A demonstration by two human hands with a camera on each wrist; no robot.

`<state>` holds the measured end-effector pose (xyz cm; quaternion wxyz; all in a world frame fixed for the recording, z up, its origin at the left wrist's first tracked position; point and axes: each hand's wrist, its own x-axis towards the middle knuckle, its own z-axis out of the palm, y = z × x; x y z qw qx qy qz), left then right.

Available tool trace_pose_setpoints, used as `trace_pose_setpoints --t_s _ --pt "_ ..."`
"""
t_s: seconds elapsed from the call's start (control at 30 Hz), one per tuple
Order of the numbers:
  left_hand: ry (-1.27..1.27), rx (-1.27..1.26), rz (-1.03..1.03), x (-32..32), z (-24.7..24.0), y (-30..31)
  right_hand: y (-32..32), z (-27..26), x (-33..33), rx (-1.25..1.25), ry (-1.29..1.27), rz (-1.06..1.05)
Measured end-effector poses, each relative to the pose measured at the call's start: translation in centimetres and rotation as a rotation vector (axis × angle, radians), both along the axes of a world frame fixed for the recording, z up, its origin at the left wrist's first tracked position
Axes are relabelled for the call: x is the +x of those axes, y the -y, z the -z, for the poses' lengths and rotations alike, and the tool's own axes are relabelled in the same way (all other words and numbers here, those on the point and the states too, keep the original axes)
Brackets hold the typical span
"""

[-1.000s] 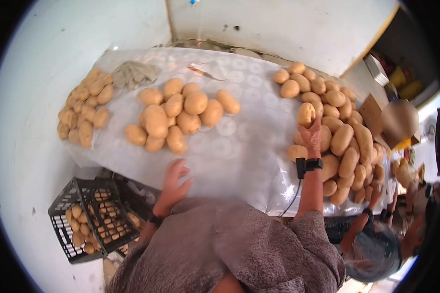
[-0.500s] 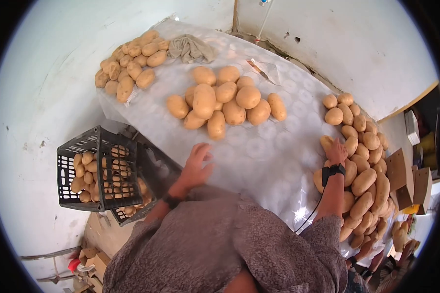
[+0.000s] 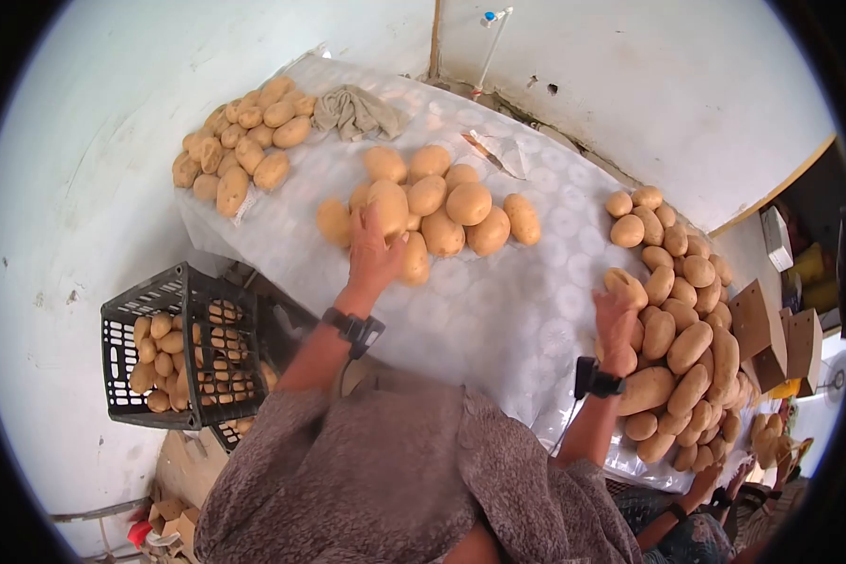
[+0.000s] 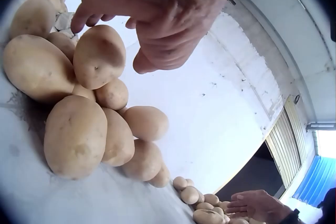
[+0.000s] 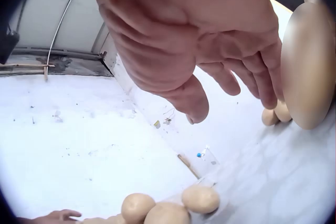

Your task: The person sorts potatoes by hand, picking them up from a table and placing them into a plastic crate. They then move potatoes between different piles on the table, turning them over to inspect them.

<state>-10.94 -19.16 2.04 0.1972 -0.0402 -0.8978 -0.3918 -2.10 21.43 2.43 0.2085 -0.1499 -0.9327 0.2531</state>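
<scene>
In the head view my left hand (image 3: 371, 258) reaches over the middle pile of potatoes, at a large potato (image 3: 388, 209) on top. The left wrist view shows the fingers spread around that top potato (image 4: 100, 57), the thumb standing apart from it. My right hand (image 3: 616, 324) is at the left edge of the right-hand pile, just below a pale potato (image 3: 624, 286). Its fingers are loosely extended and the palm holds nothing in the right wrist view, with a blurred potato (image 5: 310, 66) beside the fingertips.
A third potato pile (image 3: 244, 141) lies at the far left near a grey cloth (image 3: 357, 113). A knife-like tool (image 3: 484, 148) lies behind the middle pile. Plastic sheeting (image 3: 479, 329) covers the table. Black crates (image 3: 186, 282) with potatoes stand left; other people's arms (image 3: 696, 493) show at lower right.
My left hand has moved from the table's near edge forward to the middle pile. My right hand, earlier at a potato on the right-hand pile, has drawn back from it. The view has shifted.
</scene>
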Motion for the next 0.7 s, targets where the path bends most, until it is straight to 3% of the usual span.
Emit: trace_pose_setpoints --t_s 0.03,0.3,0.43,0.5,0.53,0.6,0.63,0.7 --pt "-0.004 0.002 0.010 -0.7 0.2 -0.1 1.6 -0.1 0.5 -0.162 0.053 -0.041" --pt "0.288 -0.073 -0.155 -2.5 -0.6 -1.7 8.1 3.5 3.7 -0.343 0.167 -0.203" --pt "0.070 0.023 -0.128 -3.1 2.3 0.4 9.2 3.9 4.4 -0.455 0.242 -0.222" --pt "0.127 0.460 -0.026 -3.0 2.7 2.0 9.3 4.5 4.7 -0.492 0.261 -0.233" --pt "0.129 0.458 -0.028 -2.5 2.6 2.5 9.3 4.8 4.8 -0.574 0.303 -0.223" --pt "0.226 0.960 0.120 -0.8 1.7 3.0 9.5 4.6 4.7 -0.656 0.344 -0.211" --pt "0.230 0.960 0.119 -0.3 1.3 3.0 9.8 3.9 4.6 -0.769 0.380 -0.227" --pt "0.304 1.232 0.318 0.8 0.5 3.0 10.7 2.8 4.3 -0.885 0.422 -0.238"
